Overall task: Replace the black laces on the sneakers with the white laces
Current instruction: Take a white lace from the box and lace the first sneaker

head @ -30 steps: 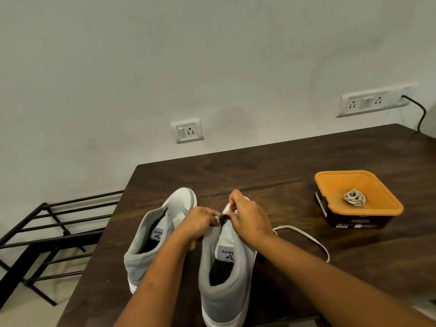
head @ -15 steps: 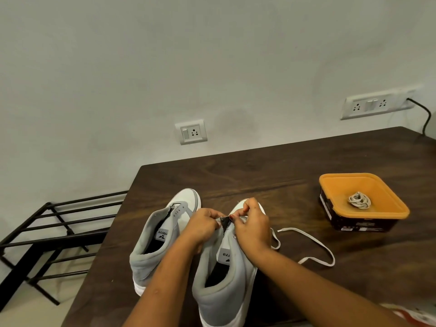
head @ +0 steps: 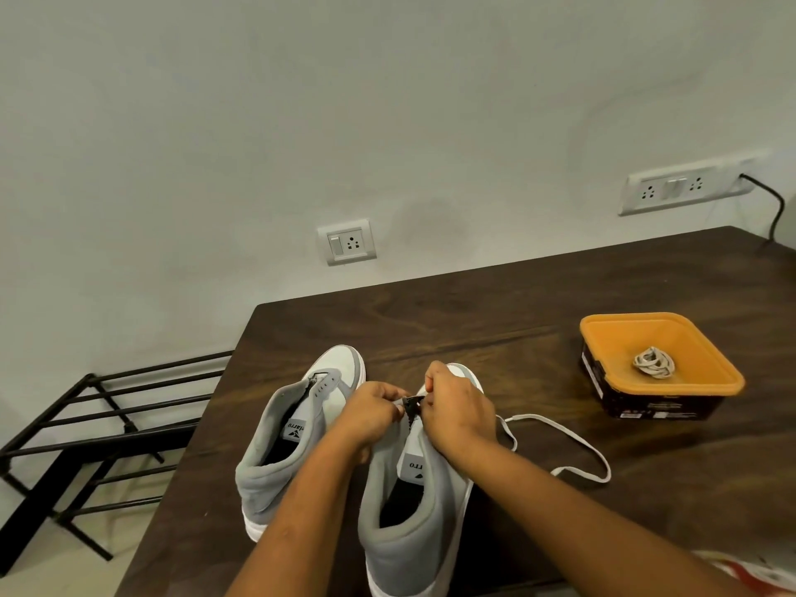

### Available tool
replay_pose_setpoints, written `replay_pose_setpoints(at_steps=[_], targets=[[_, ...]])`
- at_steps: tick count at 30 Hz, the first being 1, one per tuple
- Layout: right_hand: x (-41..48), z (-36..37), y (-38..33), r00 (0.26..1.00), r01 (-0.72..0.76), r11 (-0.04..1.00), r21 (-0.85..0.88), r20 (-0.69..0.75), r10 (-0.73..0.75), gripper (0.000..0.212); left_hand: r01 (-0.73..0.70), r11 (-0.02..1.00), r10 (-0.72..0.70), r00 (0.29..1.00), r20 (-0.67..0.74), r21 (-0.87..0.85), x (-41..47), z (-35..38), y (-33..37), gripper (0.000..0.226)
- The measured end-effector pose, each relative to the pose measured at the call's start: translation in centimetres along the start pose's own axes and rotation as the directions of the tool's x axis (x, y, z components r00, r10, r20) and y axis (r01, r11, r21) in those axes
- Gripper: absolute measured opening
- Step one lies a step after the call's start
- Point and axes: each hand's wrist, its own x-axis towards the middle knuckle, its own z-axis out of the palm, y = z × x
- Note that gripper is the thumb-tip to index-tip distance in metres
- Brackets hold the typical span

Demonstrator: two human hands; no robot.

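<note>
Two grey-and-white high-top sneakers stand side by side on the dark wooden table [head: 474, 321], toes pointing away from me. The left sneaker [head: 293, 424] shows bare eyelets. Both my hands work at the eyelet area of the right sneaker [head: 409, 532]. My left hand [head: 374, 409] pinches the sneaker's left eyelet flap beside a small dark gap. My right hand [head: 456, 407] pinches the white lace [head: 573, 428], which trails from under it in a loop over the table to the right. The lace tip is hidden by my fingers.
An orange-rimmed container [head: 728, 372] at the right holds a coiled pale lace [head: 652, 362]. A black metal rack [head: 107, 424] stands on the floor left of the table. Wall sockets [head: 346, 242] sit behind, with a black cable [head: 775, 204] at the far right.
The white lace on the table has slid into a wider loop to the right. My hands stay pinched together over the right sneaker's eyelets with only small finger movements.
</note>
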Motion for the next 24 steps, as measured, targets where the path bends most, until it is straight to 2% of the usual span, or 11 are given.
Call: replay_pose_setpoints(at_steps=[8,12,18,24], targets=[[0.0,0.3,0.5,0.988,-0.134,0.983,0.125,-0.065,0.143,0.023,-0.012,0.999,0.013,1.0,-0.002,0.046,0.0,0.0,0.1,0.031],[0.2,1.0,0.9,0.987,-0.133,0.975,0.179,-0.061,0.146,0.025,-0.001,0.997,-0.003,0.998,0.058,0.073,0.1,-0.3,0.1,0.027],[-0.1,2.0,1.8,0.987,-0.103,0.934,0.341,-0.083,0.139,0.032,-0.068,0.965,0.044,0.994,0.1,0.253,0.2,-0.5,0.1,0.031],[-0.1,2.5,1.7,0.982,-0.103,0.947,0.305,-0.12,0.145,0.031,-0.048,0.965,-0.001,0.982,0.188,0.256,-0.4,-0.7,0.5,0.035]])
